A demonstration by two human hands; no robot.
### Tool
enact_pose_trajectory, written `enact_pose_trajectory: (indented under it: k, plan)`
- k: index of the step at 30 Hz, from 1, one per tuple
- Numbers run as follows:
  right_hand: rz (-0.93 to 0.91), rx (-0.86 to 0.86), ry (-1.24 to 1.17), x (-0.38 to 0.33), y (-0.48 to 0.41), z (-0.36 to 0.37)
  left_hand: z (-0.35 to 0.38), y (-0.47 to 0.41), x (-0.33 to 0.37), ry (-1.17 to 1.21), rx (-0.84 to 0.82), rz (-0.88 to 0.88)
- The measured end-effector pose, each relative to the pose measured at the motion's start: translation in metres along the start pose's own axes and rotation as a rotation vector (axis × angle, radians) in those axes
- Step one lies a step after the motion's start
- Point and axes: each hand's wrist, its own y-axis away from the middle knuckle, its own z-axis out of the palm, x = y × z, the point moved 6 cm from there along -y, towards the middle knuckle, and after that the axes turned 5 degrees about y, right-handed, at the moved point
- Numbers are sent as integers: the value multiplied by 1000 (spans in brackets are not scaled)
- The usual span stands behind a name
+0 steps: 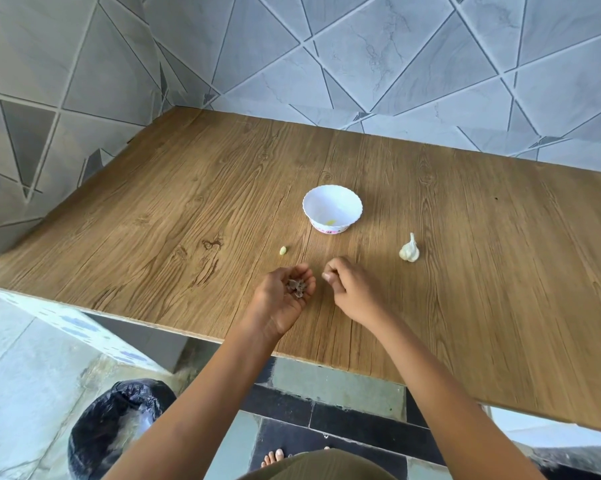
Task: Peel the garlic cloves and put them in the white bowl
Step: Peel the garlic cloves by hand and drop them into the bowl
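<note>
Wood-grain worktop [188, 202] meets a grey, triangle-patterned tiled wall [396, 64] at its far and left edges. The white bowl [332, 209] stands mid-worktop with a yellowish clove [331, 222] inside. A peeled clove [283, 250] lies near it toward the front, and a garlic bulb [409, 251] lies to the right. Near the front edge, the left hand [285, 292] cups dark peel scraps [296, 287]. The right hand [347, 285] is curled; whether it holds anything I cannot tell. A black-lined bin [119, 427] sits on the tiled floor [32, 358].
</note>
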Motion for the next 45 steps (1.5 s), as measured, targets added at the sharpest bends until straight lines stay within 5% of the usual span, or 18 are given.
enact_pose_trajectory:
  k: [5, 14, 22, 33, 39, 45]
  plan:
    - [-222, 275, 24, -23, 12, -30, 12, 1, -12, -4, -24, -40]
    - [-42, 392, -251, -10, 20, -35, 19, 4, -16, -37, -14, -33]
    - [-211, 227, -579, -44, 14, -14, -17, 37, 11, 145, 65, 125]
    - [-492, -291, -834, -181, 22, 52, -146, 135, 59, 576, 374, 601]
    - [-629, -505, -770, -266, 36, 114, -241, 188, 73, 726, 546, 758]
    - [-609, -621, -691, -335, 32, 197, -343, 185, 99, 792, 654, 733]
